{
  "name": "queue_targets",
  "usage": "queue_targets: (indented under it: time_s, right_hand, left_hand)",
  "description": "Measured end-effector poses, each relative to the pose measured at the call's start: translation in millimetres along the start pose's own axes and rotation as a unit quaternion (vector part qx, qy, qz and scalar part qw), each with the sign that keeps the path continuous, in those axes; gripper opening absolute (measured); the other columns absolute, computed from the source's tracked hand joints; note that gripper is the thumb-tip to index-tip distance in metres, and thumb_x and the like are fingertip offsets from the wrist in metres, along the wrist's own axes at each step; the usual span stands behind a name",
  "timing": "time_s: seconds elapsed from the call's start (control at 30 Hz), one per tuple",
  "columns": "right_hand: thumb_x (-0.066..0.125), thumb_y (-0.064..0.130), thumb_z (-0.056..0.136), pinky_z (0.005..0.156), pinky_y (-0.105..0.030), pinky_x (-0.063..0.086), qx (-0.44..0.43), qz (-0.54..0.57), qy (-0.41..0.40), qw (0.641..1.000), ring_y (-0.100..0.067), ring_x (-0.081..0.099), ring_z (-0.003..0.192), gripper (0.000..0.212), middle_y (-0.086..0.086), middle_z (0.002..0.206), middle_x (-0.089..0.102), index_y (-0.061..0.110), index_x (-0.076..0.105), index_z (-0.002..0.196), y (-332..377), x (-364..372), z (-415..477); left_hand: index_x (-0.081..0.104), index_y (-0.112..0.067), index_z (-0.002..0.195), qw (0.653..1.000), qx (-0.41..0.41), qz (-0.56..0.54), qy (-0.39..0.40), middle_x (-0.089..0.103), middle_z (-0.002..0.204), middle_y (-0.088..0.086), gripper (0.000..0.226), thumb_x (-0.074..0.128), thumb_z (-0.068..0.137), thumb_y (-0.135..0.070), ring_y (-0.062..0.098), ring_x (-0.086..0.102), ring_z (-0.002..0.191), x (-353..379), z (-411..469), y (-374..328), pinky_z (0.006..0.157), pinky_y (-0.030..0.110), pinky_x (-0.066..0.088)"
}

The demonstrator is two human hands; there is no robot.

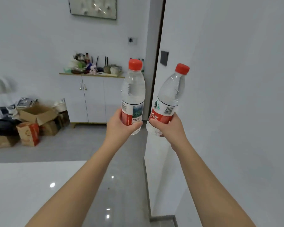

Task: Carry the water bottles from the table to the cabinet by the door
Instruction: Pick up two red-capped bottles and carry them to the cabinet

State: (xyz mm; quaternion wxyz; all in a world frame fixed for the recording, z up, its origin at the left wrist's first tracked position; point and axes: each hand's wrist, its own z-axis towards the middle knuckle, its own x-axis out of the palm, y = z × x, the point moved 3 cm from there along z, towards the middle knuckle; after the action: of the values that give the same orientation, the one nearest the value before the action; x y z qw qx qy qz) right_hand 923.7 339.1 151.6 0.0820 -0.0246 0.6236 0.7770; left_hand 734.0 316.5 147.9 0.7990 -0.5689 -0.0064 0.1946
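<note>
Snugly, left hand (pixel 119 126) around left bottle (pixel 133 89), right hand (pixel 170 128) around right bottle (pixel 170 93).

Cool, even light filled the room brightly, and shadows were faint. Small white spots of glare sat on the glossy table (pixel 23 194) and the polished floor (pixel 121 153). The wide lens bowed the edge of the wall (pixel 236 95) on the right. The left bottle (pixel 133 95) and right bottle (pixel 169 99) were sharp, the cabinet (pixel 93 99) softer, and a white shape (pixel 0 89) at the left edge was smeared with blur.
</note>
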Motion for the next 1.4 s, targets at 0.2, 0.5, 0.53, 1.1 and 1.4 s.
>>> queue_targets:
  time_s: [0.2,0.5,0.53,1.1,1.4]
  right_hand:
    - [0.086,0.025,0.069,0.085,-0.042,0.059,-0.058,-0.004,0.003,0.998,-0.016,0.069,0.099,0.062,0.004,0.112,0.071,0.024,0.058,0.124,66,2,25]
    - [0.087,0.021,0.071,0.093,-0.047,0.056,-0.093,0.027,0.013,0.995,-0.018,0.066,0.105,0.068,0.003,0.118,0.068,0.024,0.055,0.13,106,9,36]
    - [0.087,0.02,0.071,0.092,-0.047,0.056,-0.096,0.033,0.013,0.995,-0.018,0.067,0.104,0.066,0.003,0.116,0.069,0.024,0.056,0.129,108,10,37]
    - [0.086,0.021,0.072,0.093,-0.041,0.056,-0.121,0.043,-0.012,0.992,-0.018,0.066,0.105,0.065,0.003,0.117,0.068,0.022,0.056,0.128,111,40,57]
    - [0.085,0.027,0.074,0.09,-0.034,0.056,-0.13,0.031,-0.027,0.991,-0.013,0.063,0.109,0.067,0.01,0.12,0.063,0.029,0.048,0.13,104,62,99]
  left_hand:
    - [0.056,-0.034,0.105,0.998,0.067,-0.009,-0.02,0.068,0.096,-0.018,0.047,0.086,0.069,-0.03,-0.004,0.064,0.088,-21,42,-71,0.073,0.017,0.05]
    - [0.057,-0.027,0.116,0.994,0.091,-0.044,-0.052,0.069,0.105,-0.01,0.054,0.086,0.07,-0.026,0.006,0.065,0.096,-51,63,-108,0.085,0.028,0.055]
    - [0.057,-0.027,0.115,0.993,0.092,-0.045,-0.054,0.069,0.105,-0.01,0.053,0.086,0.07,-0.026,0.006,0.065,0.096,-53,64,-108,0.085,0.029,0.056]
    - [0.056,-0.032,0.109,0.993,0.097,-0.03,-0.054,0.068,0.1,-0.015,0.049,0.085,0.07,-0.027,0.0,0.063,0.093,-72,85,-98,0.081,0.024,0.054]
    - [0.058,-0.033,0.11,0.995,0.071,-0.058,-0.05,0.069,0.1,-0.014,0.05,0.086,0.069,-0.026,0.001,0.065,0.093,-71,135,-73,0.08,0.024,0.055]
